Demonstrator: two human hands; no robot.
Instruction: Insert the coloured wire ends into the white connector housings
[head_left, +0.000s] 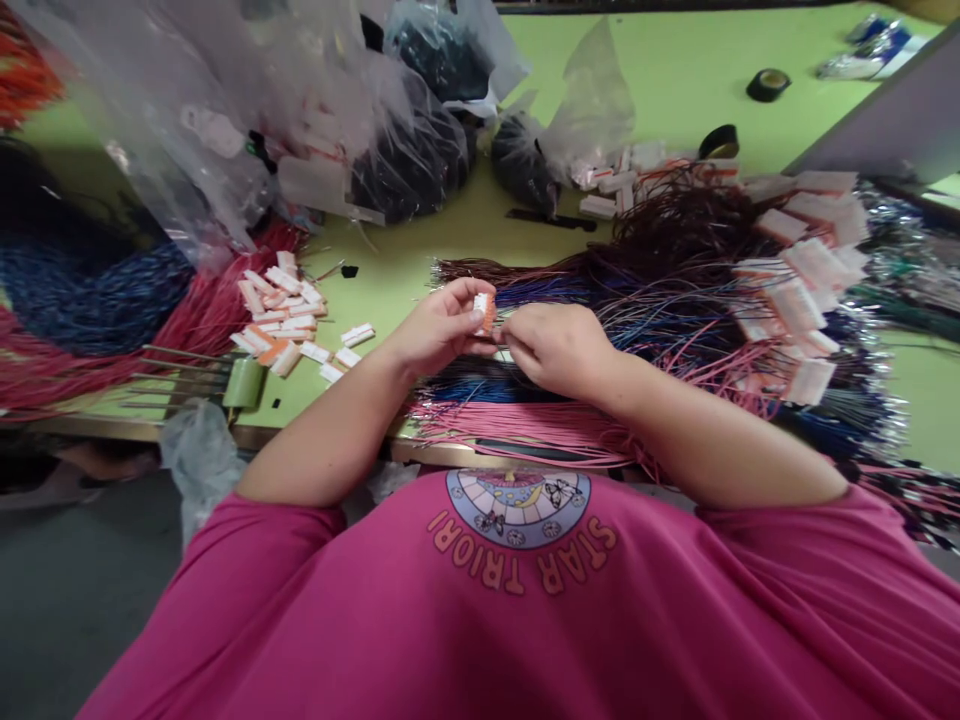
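My left hand (442,325) pinches a small white and orange connector housing (484,314) between thumb and fingers, above the bench. Close by on the right, my right hand (556,348) is closed with its fingertips near the connector housing; what it grips, perhaps a thin wire end, is too small to make out. Beneath both hands lie bundles of dark and blue wires, and pink wires (525,425) run along the bench's front edge. A loose pile of similar connector housings (281,310) sits left of my left hand.
Wired connectors (795,290) are heaped at the right. Clear plastic bags (412,150) with dark contents stand at the back. A green block with metal rods (244,383) is at the front left. Tape rolls (768,85) lie at the back right of the green bench (675,60).
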